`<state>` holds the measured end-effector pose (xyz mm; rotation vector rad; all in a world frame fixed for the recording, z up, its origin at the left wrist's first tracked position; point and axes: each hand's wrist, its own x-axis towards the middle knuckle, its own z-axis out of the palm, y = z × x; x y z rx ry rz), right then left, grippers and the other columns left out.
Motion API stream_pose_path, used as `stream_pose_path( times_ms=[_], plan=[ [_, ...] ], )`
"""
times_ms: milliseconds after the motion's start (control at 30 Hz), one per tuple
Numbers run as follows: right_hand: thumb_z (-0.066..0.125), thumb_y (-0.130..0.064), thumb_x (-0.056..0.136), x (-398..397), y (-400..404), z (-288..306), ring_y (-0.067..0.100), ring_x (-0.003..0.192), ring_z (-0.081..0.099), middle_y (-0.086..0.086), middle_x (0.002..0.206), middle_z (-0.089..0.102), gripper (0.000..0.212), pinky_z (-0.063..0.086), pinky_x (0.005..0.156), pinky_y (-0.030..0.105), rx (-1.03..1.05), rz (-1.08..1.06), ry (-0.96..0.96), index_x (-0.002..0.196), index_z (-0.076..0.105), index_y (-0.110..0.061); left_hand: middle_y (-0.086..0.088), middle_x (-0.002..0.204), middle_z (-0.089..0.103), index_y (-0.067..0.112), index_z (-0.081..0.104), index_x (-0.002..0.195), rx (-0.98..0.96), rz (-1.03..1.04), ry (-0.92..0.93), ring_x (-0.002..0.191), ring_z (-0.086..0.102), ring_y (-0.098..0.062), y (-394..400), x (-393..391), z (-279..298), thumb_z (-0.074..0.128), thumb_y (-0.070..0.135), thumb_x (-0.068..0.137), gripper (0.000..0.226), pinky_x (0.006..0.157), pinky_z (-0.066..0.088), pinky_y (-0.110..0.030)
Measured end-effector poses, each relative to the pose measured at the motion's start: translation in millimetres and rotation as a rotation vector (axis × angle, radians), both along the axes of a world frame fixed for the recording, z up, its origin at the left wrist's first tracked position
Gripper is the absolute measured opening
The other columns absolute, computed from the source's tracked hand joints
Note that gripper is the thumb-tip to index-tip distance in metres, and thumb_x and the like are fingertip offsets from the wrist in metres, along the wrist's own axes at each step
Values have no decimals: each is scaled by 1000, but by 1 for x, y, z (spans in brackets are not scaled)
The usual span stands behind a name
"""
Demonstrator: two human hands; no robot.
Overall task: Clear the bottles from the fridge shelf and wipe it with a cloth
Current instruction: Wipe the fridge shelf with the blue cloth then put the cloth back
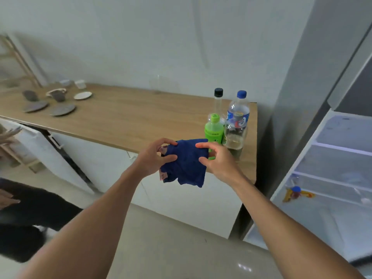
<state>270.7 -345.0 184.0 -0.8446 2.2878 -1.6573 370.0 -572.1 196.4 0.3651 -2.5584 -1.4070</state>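
Observation:
A dark blue cloth (186, 164) hangs in front of the counter's front edge. My left hand (156, 157) pinches its left side, and my right hand (216, 161) holds its right side with thumb and fingers. Behind the cloth, several bottles stand together on the wooden counter (124, 117): a green one (213, 130), a clear one with a blue cap (238, 115), a slim clear one with a black cap (218, 101), and a clear bottle (235, 141) in front of them. The open fridge (332, 164) at right shows bare glass shelves.
Grey plates (62, 109), cups and a white saucer (83, 95) lie at the counter's far left. A small yellow and blue item (296, 193) sits low in the fridge. Another person in dark clothing (30, 210) is at the left. Pale floor lies below.

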Motion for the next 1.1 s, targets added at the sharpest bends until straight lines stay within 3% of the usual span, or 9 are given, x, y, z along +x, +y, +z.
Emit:
stream_pose_path(
  times_ms=[100,367,567,633,733,800,867,1000,1100],
  plan=[
    [65,1,83,-18,-44,-16,7,93,66,-12,120,63,47,50,73,12,9,3,-12,119,69,-29,-7,90,76,38,69,110,-29,-8,-34,79,70,-22,-41,-24,-5,81,16,86,34,72,60,-37],
    [57,2,83,-114,-152,-68,11,102,62,-12,114,59,48,51,92,27,89,-176,-57,121,67,-25,3,82,67,37,68,113,-98,-54,-138,72,64,-4,-139,-139,-54,79,18,88,34,67,50,-14],
    [51,6,84,-163,-197,-104,17,115,56,1,126,59,49,34,89,12,212,-373,-82,125,65,-18,1,103,65,42,66,119,-167,-58,-138,84,66,-16,-167,-206,-97,76,22,90,36,72,53,-27],
    [51,4,85,-174,-204,-114,22,118,55,3,128,57,49,40,97,23,296,-394,-65,127,63,-19,0,108,61,37,64,124,-185,-47,-164,69,67,-20,-167,-216,-107,73,20,93,36,61,55,-28],
    [53,-6,89,-178,-209,-126,29,118,51,6,127,52,43,43,103,39,413,-415,-19,128,64,-20,4,104,59,31,62,129,-192,-25,-167,49,60,-7,-163,-219,-120,70,18,95,38,51,54,-24],
    [54,-10,90,-174,-209,-131,30,118,48,7,126,48,42,42,102,42,447,-440,21,130,64,-20,6,108,62,36,58,135,-249,-20,-168,77,65,0,-160,-217,-124,69,25,94,43,75,56,-25],
    [55,-16,93,-168,-208,-134,33,117,47,9,127,48,42,41,102,44,489,-446,73,135,61,-19,3,116,61,45,48,141,-283,3,-214,107,61,-16,-157,-211,-125,65,38,93,51,97,50,-37],
    [51,-37,99,-150,-202,-125,33,126,45,11,143,45,52,41,105,45,481,-404,109,147,48,-16,0,136,61,45,35,151,-313,66,-309,128,50,-28,-151,-192,-122,53,56,88,66,109,40,-48],
    [50,-37,101,-122,-192,-106,25,131,48,8,146,48,54,41,106,38,324,-341,56,150,44,-16,1,143,60,31,40,153,-297,55,-253,133,52,-26,-132,-169,-99,60,40,94,64,108,41,-43]
  ],
)
